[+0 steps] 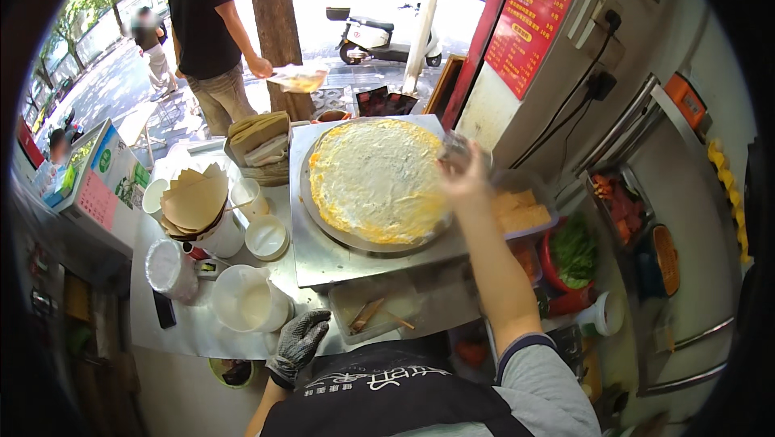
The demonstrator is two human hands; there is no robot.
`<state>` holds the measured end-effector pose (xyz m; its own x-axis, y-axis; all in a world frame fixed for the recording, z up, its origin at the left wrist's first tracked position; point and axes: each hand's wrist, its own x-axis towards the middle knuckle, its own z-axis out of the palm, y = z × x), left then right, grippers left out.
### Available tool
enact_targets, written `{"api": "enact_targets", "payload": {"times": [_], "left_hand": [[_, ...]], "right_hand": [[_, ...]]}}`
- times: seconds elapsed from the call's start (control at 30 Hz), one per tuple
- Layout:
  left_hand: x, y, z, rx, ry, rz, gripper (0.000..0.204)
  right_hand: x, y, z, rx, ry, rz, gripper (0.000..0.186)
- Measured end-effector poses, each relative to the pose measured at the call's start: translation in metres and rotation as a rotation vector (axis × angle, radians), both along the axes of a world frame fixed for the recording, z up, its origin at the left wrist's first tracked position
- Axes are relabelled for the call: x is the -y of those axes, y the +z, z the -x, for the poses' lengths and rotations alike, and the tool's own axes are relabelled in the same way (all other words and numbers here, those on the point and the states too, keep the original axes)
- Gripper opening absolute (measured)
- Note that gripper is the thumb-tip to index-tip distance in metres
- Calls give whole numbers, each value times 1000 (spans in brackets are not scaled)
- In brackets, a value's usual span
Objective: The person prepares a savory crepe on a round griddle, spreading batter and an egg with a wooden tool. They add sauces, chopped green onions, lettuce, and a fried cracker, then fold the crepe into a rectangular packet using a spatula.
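A large round crepe [378,174], pale with yellow egg around its rim, lies on a round griddle [355,245] in front of me. At its right edge my right hand [464,178] is closed around a small glassy shaker jar [456,149], blurred by motion; its contents cannot be made out. My left hand [299,344], in a grey-black knit glove, rests at the counter's front edge with loosely bent fingers and nothing in it. Beside it are a white tub of batter [252,300] and a metal tray [395,296] with a wooden spreader [367,316].
On the left stand a paper-bag-lined container [194,203], white bowls [266,237] and a plastic-wrapped tub [171,269]. To the right are a bin of yellow crackers [517,211], a red bowl of greens [571,251] and a red bottle [569,302]. A person [206,41] outside holds a bag.
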<state>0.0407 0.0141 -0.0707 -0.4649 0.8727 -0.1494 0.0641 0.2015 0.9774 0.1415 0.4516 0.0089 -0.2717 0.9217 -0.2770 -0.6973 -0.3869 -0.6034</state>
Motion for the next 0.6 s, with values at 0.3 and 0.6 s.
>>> {"api": "enact_targets", "payload": {"times": [0.3,0.6], "left_hand": [[-15,14,6,-20,-55,53,25],[-73,22,-5,-101,-308,58,26]], "right_hand": [[155,-46,-163,-842,300,452,59],[176,-235,-147,-396,150,759,69]]}}
